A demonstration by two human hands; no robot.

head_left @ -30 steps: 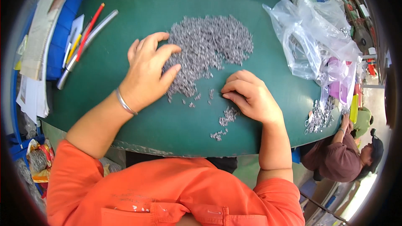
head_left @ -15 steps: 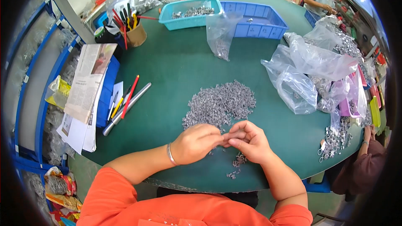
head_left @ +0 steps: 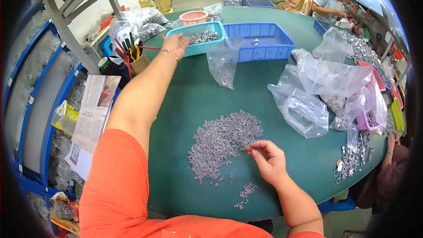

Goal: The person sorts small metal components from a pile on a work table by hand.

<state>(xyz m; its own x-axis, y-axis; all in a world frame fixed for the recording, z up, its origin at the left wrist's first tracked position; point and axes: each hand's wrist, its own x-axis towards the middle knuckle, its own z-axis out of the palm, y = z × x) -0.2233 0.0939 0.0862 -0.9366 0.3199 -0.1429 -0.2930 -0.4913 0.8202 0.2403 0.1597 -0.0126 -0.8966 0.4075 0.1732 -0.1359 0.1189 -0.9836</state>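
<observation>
Left hand [head_left: 177, 44] splayed at the turquoise tray [head_left: 203, 50] near the table's [head_left: 185, 101] far edge! Right hand [head_left: 269, 161] curled beside grey pieces [head_left: 222, 143]; can't tell its grip.

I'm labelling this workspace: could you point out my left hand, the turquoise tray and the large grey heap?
Left hand [head_left: 176, 43]: head view, middle of the hand.
Turquoise tray [head_left: 204, 49]: head view, near wall.
Large grey heap [head_left: 221, 143]: head view, its middle.

1 head-worn fisheye looks down over the table [head_left: 185, 105].
</observation>
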